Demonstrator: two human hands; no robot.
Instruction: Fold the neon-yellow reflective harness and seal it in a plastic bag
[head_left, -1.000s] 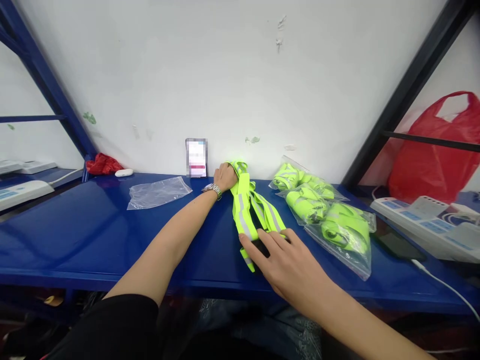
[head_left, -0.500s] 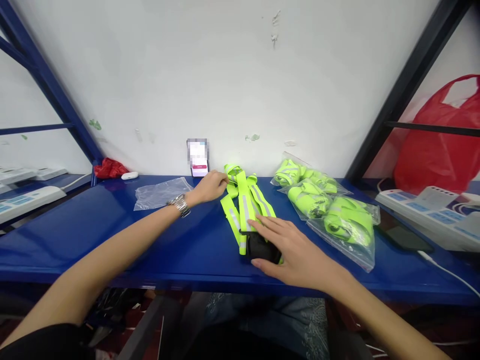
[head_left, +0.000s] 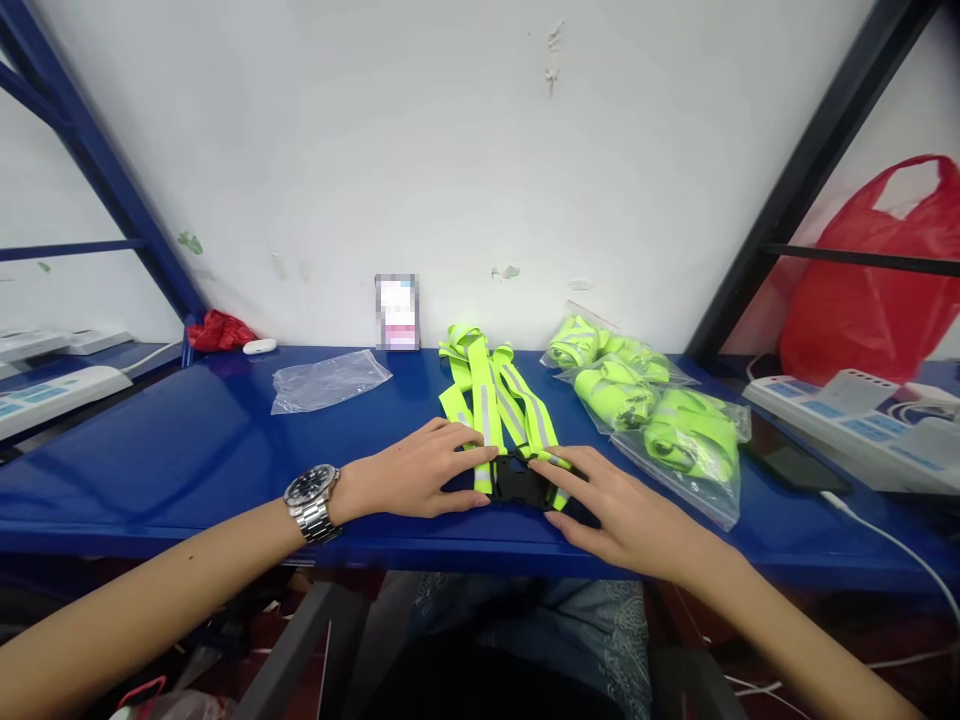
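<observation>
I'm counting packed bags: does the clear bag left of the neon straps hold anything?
No, the clear bag lies flat on the blue table with nothing visible inside.

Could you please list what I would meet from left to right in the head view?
Power strips, red bundle, white case, clear bag, propped phone, loose straps, bagged straps, flat phone, red carrier bag.

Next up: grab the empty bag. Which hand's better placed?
Left, I'd judge: the left hand is nearer the bag, with bare table between. The right hand would likely cross the straps. Both are at the buckle, so neither is idle.
</observation>
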